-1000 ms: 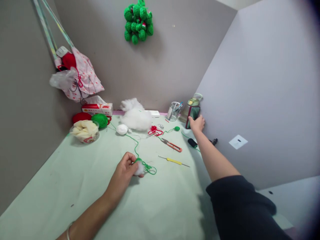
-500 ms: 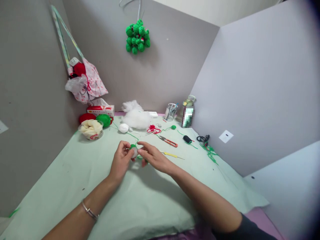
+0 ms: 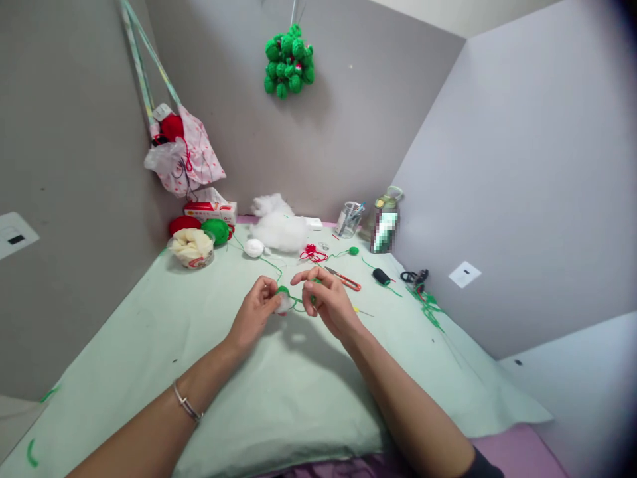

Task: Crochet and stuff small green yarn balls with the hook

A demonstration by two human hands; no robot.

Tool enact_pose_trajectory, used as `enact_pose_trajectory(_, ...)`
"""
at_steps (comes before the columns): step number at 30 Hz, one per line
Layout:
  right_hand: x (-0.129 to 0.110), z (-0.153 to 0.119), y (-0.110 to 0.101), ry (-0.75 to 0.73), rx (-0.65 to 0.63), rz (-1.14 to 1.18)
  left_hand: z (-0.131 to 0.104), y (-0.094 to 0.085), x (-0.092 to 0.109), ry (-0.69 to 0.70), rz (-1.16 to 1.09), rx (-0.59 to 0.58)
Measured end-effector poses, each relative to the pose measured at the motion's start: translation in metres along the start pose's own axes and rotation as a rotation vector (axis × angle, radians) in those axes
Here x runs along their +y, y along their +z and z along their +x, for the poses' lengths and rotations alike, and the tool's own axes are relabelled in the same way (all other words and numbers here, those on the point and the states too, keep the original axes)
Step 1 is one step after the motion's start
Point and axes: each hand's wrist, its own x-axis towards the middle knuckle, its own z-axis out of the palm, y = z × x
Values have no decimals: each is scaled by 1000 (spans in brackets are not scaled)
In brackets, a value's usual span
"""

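My left hand [image 3: 256,307] is closed on a small green crocheted piece [image 3: 283,291], with a tuft of white stuffing [image 3: 284,304] showing at its lower side. To its right, my right hand [image 3: 328,302] is raised with curled fingers around a second green bit [image 3: 314,299], which looks crocheted and is mostly hidden. Its index finger points left toward the first piece. Green yarn [image 3: 294,302] stretches between the two hands. Behind them lie orange-handled thread snips [image 3: 348,282], and a yellow-handled crochet hook [image 3: 365,312] is partly covered by my right hand.
Farther back are a white fluff pile [image 3: 281,231], a white ball [image 3: 254,248], red yarn [image 3: 313,253], a clear jar [image 3: 348,220] and a bottle [image 3: 385,226]. A tub [image 3: 192,249] and green yarn ball [image 3: 215,232] stand left. Black thread [image 3: 381,277] lies right.
My right hand has lifted away from the stuffed piece, its fingers curling and the green yarn spreading between the hands. My left hand keeps its hold. The whole view has shifted slightly.
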Motion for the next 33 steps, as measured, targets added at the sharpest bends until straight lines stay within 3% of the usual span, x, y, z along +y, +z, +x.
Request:
enact_pose_trajectory(12,17,3,4,100,-108,-395,0,0,-13,-42,16,-29)
enact_pose_trajectory(16,19,2,4,117,-83,-470,-1,0,-14,-78,18,-51)
enact_pose_trajectory(21,20,3,5,122,-15,-484,0,0,-8,-103,2,-80)
enact_pose_trajectory(29,6,-6,10,42,-205,-385,5,-7,-9,-140,-1,-28)
enact_pose_trajectory(33,9,-7,19,18,-180,-398,3,-4,-13,-183,-40,-13)
